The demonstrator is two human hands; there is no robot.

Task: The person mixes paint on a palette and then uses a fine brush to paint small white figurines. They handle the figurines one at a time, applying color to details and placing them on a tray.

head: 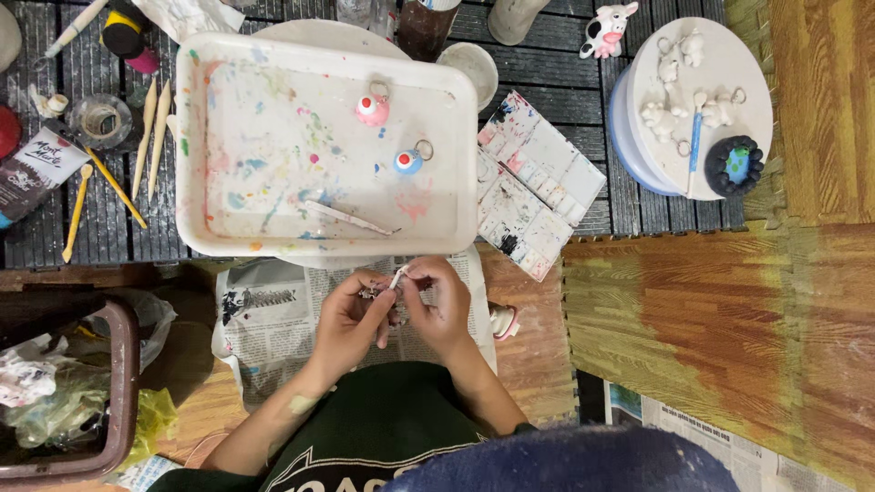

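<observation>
A small pale figurine (394, 284), its shape hard to make out, sits pinched between both hands over crumpled newspaper (273, 319). The left hand (351, 319) curls closed around it; the right hand (442, 305) grips it from three o'clock. At twelve o'clock lies a paint-spattered white plastic tray (196, 146) holding two glossy round charms (372, 109).
</observation>
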